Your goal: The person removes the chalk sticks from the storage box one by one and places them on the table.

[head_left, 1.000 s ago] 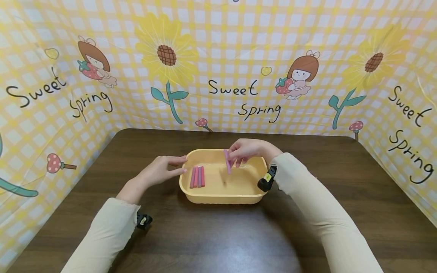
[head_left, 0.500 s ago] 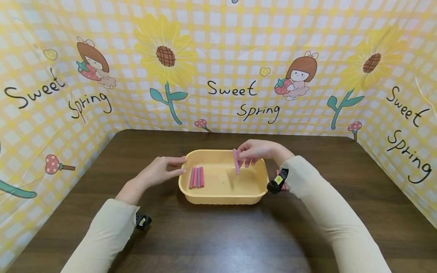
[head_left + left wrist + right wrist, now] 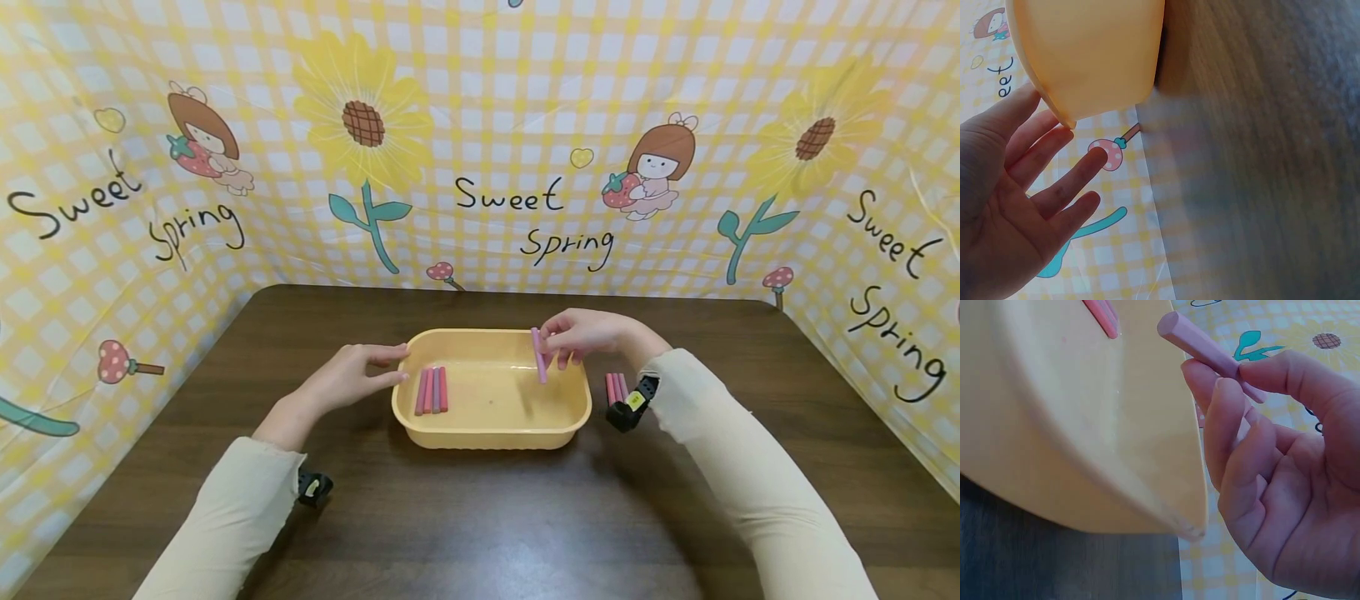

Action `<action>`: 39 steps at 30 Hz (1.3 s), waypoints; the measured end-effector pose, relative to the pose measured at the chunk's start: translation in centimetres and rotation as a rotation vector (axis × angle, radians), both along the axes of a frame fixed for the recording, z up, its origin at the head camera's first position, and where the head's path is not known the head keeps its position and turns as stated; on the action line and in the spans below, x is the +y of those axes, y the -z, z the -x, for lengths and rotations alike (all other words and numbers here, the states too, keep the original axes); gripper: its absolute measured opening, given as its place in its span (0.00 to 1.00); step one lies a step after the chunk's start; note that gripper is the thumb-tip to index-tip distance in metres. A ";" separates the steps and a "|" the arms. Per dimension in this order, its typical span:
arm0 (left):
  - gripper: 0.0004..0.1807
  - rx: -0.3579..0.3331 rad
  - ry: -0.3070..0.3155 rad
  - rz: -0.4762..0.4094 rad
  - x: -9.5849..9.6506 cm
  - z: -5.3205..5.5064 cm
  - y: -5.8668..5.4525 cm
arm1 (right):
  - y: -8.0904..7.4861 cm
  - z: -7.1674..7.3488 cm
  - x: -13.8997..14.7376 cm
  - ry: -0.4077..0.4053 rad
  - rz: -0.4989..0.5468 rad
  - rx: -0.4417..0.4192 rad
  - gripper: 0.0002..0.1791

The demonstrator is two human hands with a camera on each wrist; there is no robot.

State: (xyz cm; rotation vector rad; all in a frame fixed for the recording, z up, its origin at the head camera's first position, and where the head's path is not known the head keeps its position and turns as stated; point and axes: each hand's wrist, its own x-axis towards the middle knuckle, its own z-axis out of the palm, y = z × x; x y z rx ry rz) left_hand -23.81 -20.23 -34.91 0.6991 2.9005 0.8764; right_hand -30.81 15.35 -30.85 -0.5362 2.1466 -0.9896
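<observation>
My right hand point(image 3: 581, 333) pinches a purple stick of chalk point(image 3: 539, 357) between thumb and fingertips, held tilted above the right part of a yellow plastic basin point(image 3: 491, 438). In the right wrist view, the chalk point(image 3: 1204, 347) points out past the fingertips. Inside the basin at its left end, several pink and purple chalk sticks point(image 3: 432, 390) lie side by side in a row. My left hand point(image 3: 347, 375) touches the basin's left rim with thumb and fingers fairly straight. The left wrist view shows the thumb at the rim and the other fingers spread.
More pink and purple chalk sticks point(image 3: 615, 387) lie on the brown wooden table point(image 3: 450, 525) just right of the basin, partly hidden by the right wrist camera point(image 3: 633, 404). A yellow checked cloth point(image 3: 495, 125) with printed flowers encloses the table at the back and sides.
My right hand has moved to the right with the purple chalk, uncovering the chalk sticks on the table beside the basin. The left hand and the row in the basin stay put.
</observation>
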 end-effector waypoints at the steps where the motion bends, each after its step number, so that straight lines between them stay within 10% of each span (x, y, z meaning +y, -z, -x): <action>1: 0.27 0.001 0.001 0.000 0.0 0.0 0.0 | 0.0 -0.1 0.2 -0.001 0.003 0.001 0.11; 39: 0.26 -0.005 -0.001 -0.010 -0.1 0.1 0.2 | 1.5 -2.2 7.5 0.120 0.118 0.015 0.07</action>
